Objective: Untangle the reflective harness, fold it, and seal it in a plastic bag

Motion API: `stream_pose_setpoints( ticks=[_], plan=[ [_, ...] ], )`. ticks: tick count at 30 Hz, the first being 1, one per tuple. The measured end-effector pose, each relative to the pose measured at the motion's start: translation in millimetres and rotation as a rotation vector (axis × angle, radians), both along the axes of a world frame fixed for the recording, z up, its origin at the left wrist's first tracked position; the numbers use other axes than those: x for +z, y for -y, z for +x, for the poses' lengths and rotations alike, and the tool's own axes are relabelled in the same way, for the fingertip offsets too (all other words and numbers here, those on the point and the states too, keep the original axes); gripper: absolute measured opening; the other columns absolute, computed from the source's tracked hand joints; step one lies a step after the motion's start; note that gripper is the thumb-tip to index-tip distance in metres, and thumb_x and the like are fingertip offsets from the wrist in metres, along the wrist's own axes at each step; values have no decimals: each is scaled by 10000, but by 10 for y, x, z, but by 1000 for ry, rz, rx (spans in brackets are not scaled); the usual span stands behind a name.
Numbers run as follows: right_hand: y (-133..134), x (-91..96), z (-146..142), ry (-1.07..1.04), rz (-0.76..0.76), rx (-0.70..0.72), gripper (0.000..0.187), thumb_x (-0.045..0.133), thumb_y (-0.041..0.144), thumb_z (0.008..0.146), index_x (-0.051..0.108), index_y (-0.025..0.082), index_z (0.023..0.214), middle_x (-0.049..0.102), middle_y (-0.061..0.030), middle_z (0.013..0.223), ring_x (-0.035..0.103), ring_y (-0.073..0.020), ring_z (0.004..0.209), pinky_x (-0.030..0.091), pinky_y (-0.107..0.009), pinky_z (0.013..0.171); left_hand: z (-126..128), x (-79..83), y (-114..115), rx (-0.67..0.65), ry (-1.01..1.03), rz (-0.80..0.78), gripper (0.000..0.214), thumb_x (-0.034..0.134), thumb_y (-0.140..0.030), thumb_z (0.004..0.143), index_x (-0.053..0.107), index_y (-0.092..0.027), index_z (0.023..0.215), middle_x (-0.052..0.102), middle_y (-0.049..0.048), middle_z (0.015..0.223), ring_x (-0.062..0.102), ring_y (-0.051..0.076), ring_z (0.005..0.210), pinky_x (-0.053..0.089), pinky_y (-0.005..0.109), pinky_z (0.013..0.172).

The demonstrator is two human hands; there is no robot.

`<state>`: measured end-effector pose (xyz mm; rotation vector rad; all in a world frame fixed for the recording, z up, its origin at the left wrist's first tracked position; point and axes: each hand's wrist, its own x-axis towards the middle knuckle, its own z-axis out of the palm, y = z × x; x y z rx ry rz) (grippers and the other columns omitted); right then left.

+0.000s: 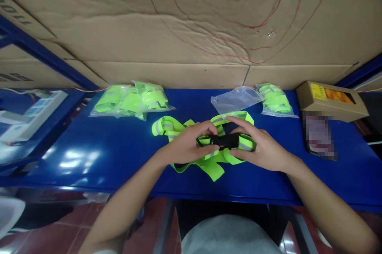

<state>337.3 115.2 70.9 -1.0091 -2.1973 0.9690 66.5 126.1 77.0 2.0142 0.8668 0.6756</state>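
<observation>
A neon yellow-green reflective strap (213, 170) with grey stripes lies in loose folds on the blue table in front of me. Its black buckle (226, 141) is between my two hands. My left hand (191, 142) pinches the buckle's left end, thumb below and fingers curled above. At the other end, my right hand (259, 148) grips the strap beside the buckle, with its index finger stretched over the folds. Whether the buckle's halves are fastened I cannot tell. Just behind the strap lies a clear plastic bag (235, 100), flat and apparently without contents.
Bagged neon straps (128, 101) lie at the back left, and another bagged strap (276, 99) at the back right. A cardboard box (331, 101) with orange contents stands right, near a blurred phone-like object (319, 136). A cardboard wall (179, 47) rises behind the table (98, 158).
</observation>
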Motion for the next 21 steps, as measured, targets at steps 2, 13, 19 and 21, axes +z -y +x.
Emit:
stream_pose_setpoints(
  ticks=[2,13,19,21],
  plan=[
    [42,-29,-49,15,13,3,791,736,301,976,377,358,1679,699,-76,1475,720,-258,1307,598,-425,1111,39,24,103,9,-158,128,280,769,-376,970,621,-214,1146,744,47,1100,716,217,972,538,325,842],
    [-86,262,180,63,-67,273,467,712,467,1014,677,281,1441,765,-67,1357,748,-240,1228,613,-386,1052,486,-69,1264,36,-547,696,242,575,-157,1001,632,-198,1232,709,34,925,710,260,827,588,430,788],
    [-340,88,-652,757,290,266,644,825,388,904,627,191,1485,694,-179,1456,660,-380,1351,523,-522,1104,568,-35,1450,84,-508,801,235,574,-154,989,693,-170,1192,676,53,853,664,223,745,590,390,699],
    [-463,132,-852,849,306,247,296,686,260,973,751,182,1251,809,-154,1142,766,-350,1122,553,-468,993,567,-12,1515,72,-489,834,242,570,-190,1004,727,-190,1188,684,73,848,651,208,744,589,373,670]
  ],
)
